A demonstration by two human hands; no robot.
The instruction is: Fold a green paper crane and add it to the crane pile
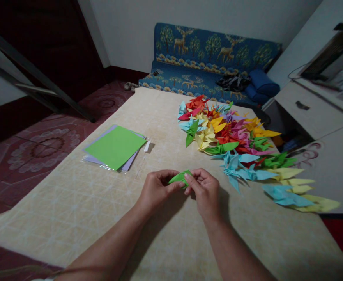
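Observation:
Between my two hands, just above the table, is a small piece of folded green paper (177, 178). My left hand (157, 188) pinches its left side between thumb and fingers. On the other side, my right hand (204, 188) grips it with the thumb pressed on top. The fingers hide part of the folds. Left of my hands lies a stack of square paper sheets (115, 146), green on top with lilac below, on a clear plastic wrapper (103, 165). To the right spreads a pile of folded paper cranes (224, 132) in red, yellow, blue, green, orange and pink.
A cream patterned cloth covers the table (80, 210). A small white scrap (147, 146) lies beside the paper stack. Past the far edge stands a blue sofa (200, 50) with deer on it. A white cabinet (329, 156) is at right, a metal ladder (39, 74) at left.

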